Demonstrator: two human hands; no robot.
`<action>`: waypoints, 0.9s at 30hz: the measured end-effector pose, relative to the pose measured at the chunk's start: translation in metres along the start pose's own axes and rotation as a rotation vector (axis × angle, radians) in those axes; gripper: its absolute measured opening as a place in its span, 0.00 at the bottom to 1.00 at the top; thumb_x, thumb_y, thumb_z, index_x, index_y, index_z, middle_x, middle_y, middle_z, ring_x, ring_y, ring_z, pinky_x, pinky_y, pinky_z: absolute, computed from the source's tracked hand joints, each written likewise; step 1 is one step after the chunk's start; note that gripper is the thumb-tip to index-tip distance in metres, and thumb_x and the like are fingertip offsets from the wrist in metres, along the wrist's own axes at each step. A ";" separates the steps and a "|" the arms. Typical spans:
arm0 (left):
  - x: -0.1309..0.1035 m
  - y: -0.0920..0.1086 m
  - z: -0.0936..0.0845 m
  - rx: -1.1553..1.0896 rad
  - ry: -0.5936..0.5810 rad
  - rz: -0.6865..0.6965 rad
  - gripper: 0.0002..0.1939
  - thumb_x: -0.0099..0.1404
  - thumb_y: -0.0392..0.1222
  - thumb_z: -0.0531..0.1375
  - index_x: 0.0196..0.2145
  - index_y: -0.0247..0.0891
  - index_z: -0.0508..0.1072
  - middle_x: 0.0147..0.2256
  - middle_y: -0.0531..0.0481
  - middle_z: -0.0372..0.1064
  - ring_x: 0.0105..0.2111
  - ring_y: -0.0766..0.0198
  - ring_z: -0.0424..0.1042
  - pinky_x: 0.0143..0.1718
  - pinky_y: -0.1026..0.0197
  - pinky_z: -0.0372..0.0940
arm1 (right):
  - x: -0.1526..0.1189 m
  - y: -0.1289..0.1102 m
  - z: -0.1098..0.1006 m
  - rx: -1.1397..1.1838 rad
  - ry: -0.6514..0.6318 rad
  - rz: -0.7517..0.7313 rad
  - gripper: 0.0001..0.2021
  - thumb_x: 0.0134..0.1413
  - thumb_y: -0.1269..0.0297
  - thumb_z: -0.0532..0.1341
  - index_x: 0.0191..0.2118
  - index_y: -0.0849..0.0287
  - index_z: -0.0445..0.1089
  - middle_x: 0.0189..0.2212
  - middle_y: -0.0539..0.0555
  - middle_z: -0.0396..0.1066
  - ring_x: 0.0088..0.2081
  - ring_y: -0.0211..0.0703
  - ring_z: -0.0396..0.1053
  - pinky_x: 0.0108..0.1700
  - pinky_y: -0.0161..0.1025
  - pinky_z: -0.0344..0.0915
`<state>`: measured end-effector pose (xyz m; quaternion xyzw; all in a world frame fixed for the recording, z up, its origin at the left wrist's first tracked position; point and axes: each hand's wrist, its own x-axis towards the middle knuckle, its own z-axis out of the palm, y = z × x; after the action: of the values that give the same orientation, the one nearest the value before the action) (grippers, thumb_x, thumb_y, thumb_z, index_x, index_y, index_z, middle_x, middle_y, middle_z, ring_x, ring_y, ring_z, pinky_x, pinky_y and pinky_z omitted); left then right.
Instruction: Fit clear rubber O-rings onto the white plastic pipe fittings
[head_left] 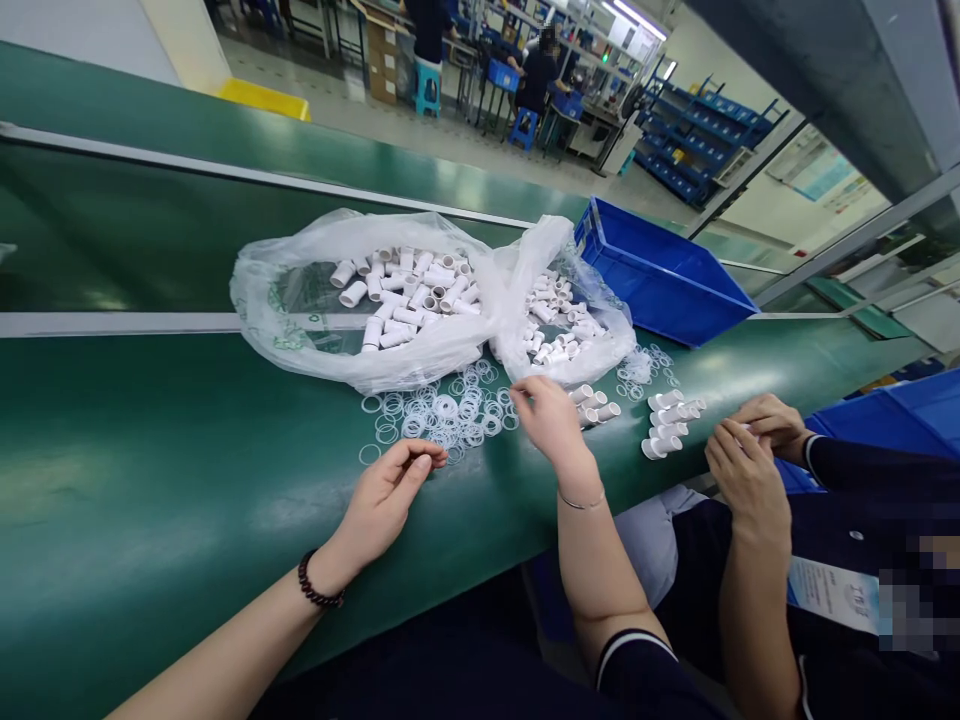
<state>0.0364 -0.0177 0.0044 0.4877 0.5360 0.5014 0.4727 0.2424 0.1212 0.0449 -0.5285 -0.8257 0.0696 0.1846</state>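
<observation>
My left hand (pixel 391 487), with a dark beaded bracelet at the wrist, is closed at the near edge of a heap of clear, thin rings (pixel 448 418). Its thumb and fingertips come together; whatever they hold, if anything, is too small to make out. My right hand (pixel 551 415) hovers at the right side of the heap, by the plastic bag. Its fingers curl in a pinch, and their contents cannot be seen. Just right of it, several white tube fittings (pixel 598 407) lie in a group.
Loose white fittings (pixel 412 290) fill a clear plastic bag (pixel 300 350); a second bag (pixel 600 325) holds smaller ones. A blue bin (pixel 667 280) stands behind. At right, a co-worker's hands (pixel 750 440) are near lined-up fittings (pixel 666 425) and another ring pile (pixel 637 366) on the green bench (pixel 187 480).
</observation>
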 end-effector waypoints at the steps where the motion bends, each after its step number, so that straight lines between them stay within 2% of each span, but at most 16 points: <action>1: 0.001 0.002 -0.002 0.042 0.010 0.031 0.16 0.68 0.53 0.54 0.43 0.40 0.72 0.42 0.45 0.72 0.44 0.57 0.72 0.47 0.55 0.68 | 0.010 -0.012 0.007 -0.008 -0.112 -0.027 0.10 0.62 0.64 0.54 0.39 0.57 0.72 0.38 0.54 0.72 0.41 0.43 0.69 0.44 0.38 0.64; 2: 0.002 0.005 -0.006 0.083 0.033 0.064 0.15 0.68 0.52 0.54 0.44 0.40 0.71 0.43 0.45 0.72 0.44 0.56 0.72 0.47 0.55 0.68 | 0.019 -0.022 0.015 -0.031 -0.195 -0.040 0.10 0.63 0.64 0.53 0.39 0.56 0.72 0.38 0.54 0.72 0.39 0.43 0.70 0.41 0.37 0.64; 4: 0.011 0.014 -0.020 0.148 0.143 0.131 0.15 0.67 0.51 0.56 0.45 0.39 0.71 0.44 0.44 0.71 0.44 0.56 0.72 0.46 0.55 0.67 | 0.034 -0.035 0.032 -0.082 -0.258 -0.040 0.10 0.63 0.61 0.54 0.41 0.57 0.71 0.40 0.56 0.71 0.39 0.44 0.70 0.39 0.38 0.64; 7: 0.040 0.033 -0.053 0.327 0.398 0.212 0.16 0.65 0.51 0.56 0.44 0.38 0.70 0.45 0.43 0.70 0.43 0.56 0.72 0.46 0.56 0.67 | 0.043 -0.040 0.055 -0.081 -0.210 -0.035 0.11 0.62 0.59 0.56 0.45 0.59 0.69 0.41 0.59 0.71 0.42 0.46 0.70 0.39 0.38 0.64; 8: 0.055 0.039 -0.066 0.446 0.443 0.209 0.17 0.66 0.51 0.54 0.45 0.37 0.70 0.46 0.43 0.70 0.44 0.56 0.71 0.48 0.56 0.66 | 0.043 -0.040 0.061 -0.068 -0.189 -0.042 0.11 0.62 0.60 0.57 0.45 0.59 0.69 0.41 0.59 0.71 0.43 0.47 0.69 0.39 0.38 0.65; 9: 0.072 0.044 -0.078 0.582 0.451 0.183 0.17 0.66 0.50 0.52 0.46 0.37 0.69 0.47 0.42 0.69 0.46 0.55 0.70 0.49 0.56 0.65 | 0.042 -0.039 0.065 -0.056 -0.170 -0.055 0.10 0.61 0.62 0.57 0.44 0.59 0.70 0.41 0.59 0.71 0.44 0.46 0.69 0.39 0.37 0.65; 12: 0.128 0.053 -0.102 0.908 0.304 0.000 0.19 0.64 0.42 0.51 0.50 0.36 0.68 0.50 0.38 0.67 0.48 0.51 0.69 0.50 0.54 0.63 | 0.035 -0.036 0.071 -0.031 -0.110 -0.114 0.07 0.60 0.66 0.57 0.41 0.58 0.71 0.39 0.57 0.72 0.44 0.44 0.69 0.38 0.35 0.64; 15: 0.175 0.052 -0.104 0.997 0.236 -0.137 0.16 0.56 0.36 0.55 0.42 0.29 0.72 0.40 0.31 0.72 0.42 0.43 0.72 0.44 0.49 0.65 | 0.031 -0.034 0.075 -0.024 -0.036 -0.166 0.07 0.61 0.67 0.57 0.39 0.56 0.72 0.37 0.55 0.72 0.42 0.41 0.69 0.37 0.33 0.64; 17: 0.193 0.047 -0.099 1.030 0.222 -0.211 0.11 0.52 0.34 0.57 0.34 0.29 0.72 0.33 0.31 0.72 0.37 0.40 0.73 0.39 0.49 0.66 | 0.031 -0.033 0.078 -0.028 0.007 -0.183 0.07 0.61 0.67 0.57 0.40 0.56 0.72 0.36 0.54 0.72 0.41 0.41 0.70 0.36 0.34 0.63; 19: 0.201 0.042 -0.094 1.054 0.219 -0.252 0.08 0.50 0.33 0.58 0.31 0.31 0.71 0.29 0.34 0.72 0.35 0.41 0.74 0.36 0.51 0.66 | 0.033 -0.031 0.082 -0.034 0.032 -0.194 0.07 0.60 0.66 0.58 0.40 0.55 0.73 0.36 0.53 0.73 0.40 0.41 0.70 0.35 0.34 0.63; 22: 0.200 0.038 -0.092 1.068 0.255 -0.244 0.12 0.51 0.33 0.57 0.35 0.29 0.71 0.31 0.32 0.71 0.36 0.41 0.73 0.35 0.51 0.66 | 0.035 -0.031 0.088 -0.040 0.038 -0.212 0.04 0.58 0.67 0.60 0.36 0.55 0.73 0.34 0.52 0.72 0.38 0.43 0.70 0.34 0.36 0.62; 25: 0.190 0.045 -0.091 1.047 0.337 -0.150 0.19 0.57 0.36 0.53 0.45 0.23 0.67 0.41 0.25 0.69 0.43 0.40 0.71 0.42 0.49 0.65 | 0.033 -0.033 0.089 -0.035 0.048 -0.224 0.04 0.58 0.68 0.60 0.35 0.57 0.73 0.34 0.53 0.72 0.39 0.44 0.68 0.36 0.38 0.62; 27: 0.176 0.052 -0.088 1.028 0.399 -0.055 0.23 0.63 0.39 0.49 0.53 0.23 0.61 0.50 0.25 0.63 0.52 0.42 0.66 0.50 0.49 0.62 | 0.031 -0.035 0.088 -0.018 0.074 -0.244 0.05 0.59 0.69 0.59 0.35 0.57 0.73 0.35 0.55 0.71 0.39 0.45 0.67 0.37 0.39 0.61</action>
<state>-0.0619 0.1518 0.0577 0.5370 0.8035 0.2455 0.0760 0.1680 0.1411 -0.0182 -0.4280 -0.8771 0.0197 0.2172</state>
